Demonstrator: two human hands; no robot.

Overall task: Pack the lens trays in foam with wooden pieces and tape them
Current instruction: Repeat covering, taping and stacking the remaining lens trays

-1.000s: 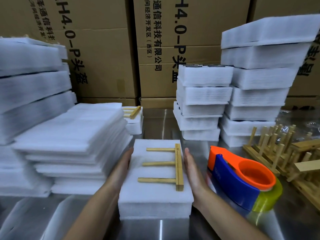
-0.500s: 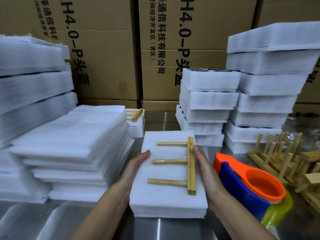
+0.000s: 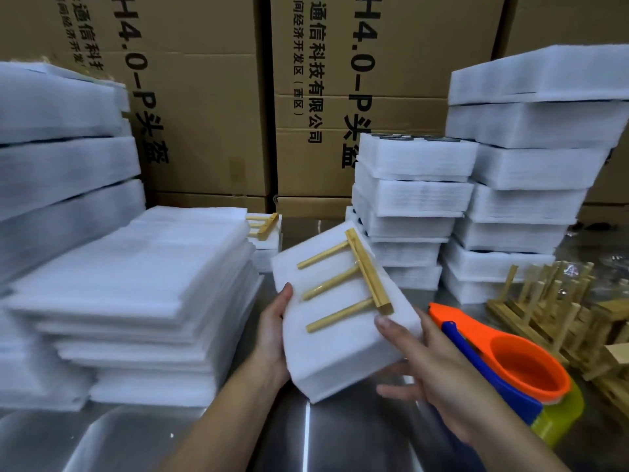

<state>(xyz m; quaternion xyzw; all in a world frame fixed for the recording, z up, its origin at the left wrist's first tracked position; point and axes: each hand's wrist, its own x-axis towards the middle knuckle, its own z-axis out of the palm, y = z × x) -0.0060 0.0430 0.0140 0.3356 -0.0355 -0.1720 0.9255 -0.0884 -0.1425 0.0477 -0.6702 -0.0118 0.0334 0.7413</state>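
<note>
A white foam-wrapped pack [image 3: 343, 338] is lifted off the steel table and tilted, its far end turned right. On its top lies a wooden comb-shaped piece [image 3: 354, 284] with three pegs. My left hand [image 3: 275, 332] grips the pack's left side. My right hand [image 3: 425, 366] holds its right near corner, thumb on top beside the wooden piece and fingers underneath. An orange and blue tape dispenser [image 3: 500, 362] with a yellowish tape roll rests on the table just right of my right hand.
A pile of loose foam sheets [image 3: 136, 284] lies at left, with taller foam packs [image 3: 58, 158] behind it. Stacked foam packs [image 3: 418, 206] stand at centre right and right. Another pack with a wooden piece [image 3: 265, 226] sits behind. Wooden pieces [image 3: 558, 308] are heaped at right. Cardboard boxes [image 3: 211, 97] form the back wall.
The pack lay flat on the table between both hands; now it is raised and rotated, with its far end swung right. My right thumb has come onto its top.
</note>
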